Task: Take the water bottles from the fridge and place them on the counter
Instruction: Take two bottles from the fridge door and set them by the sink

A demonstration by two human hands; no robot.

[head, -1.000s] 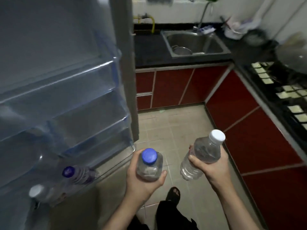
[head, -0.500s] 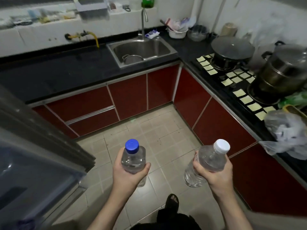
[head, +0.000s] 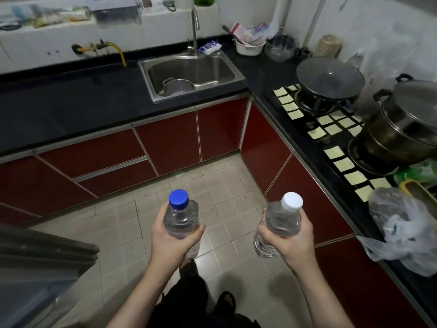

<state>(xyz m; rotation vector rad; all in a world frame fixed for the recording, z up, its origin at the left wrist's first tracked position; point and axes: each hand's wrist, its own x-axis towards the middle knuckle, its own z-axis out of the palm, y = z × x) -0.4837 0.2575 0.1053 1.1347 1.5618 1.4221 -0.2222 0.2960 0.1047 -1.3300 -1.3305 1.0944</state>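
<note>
Left grip [head: 176, 237] is wrapped round the body of the blue-capped bottle [head: 181, 218], thumb on its right side, and the bottle stands near upright. Right grip [head: 287, 242] is clasped round the white-capped bottle [head: 281, 221], which tilts with its base down and to the left. The two bottles are apart from each other, both held in the air over the tiled floor [head: 118, 233] and well short of the bench [head: 71, 102]. The bench is dark and L-shaped. Its far run has a bare stretch to the left of the steel sink [head: 189, 72], then it turns a corner into a right-hand run. The front edge is straight, over red cabinet doors [head: 170, 143]. The right run is crowded: a hob [head: 331, 129] patched with pale squares, a lidded pan [head: 329, 79], a tall steamer pot [head: 406, 124], and a plastic bag [head: 406, 228] that overhangs the near edge. The fridge door [head: 42, 268] juts in at the lower left, its top edge angled toward the floor space. Open tiles lie between the door, the cabinets and the person's feet.
</note>
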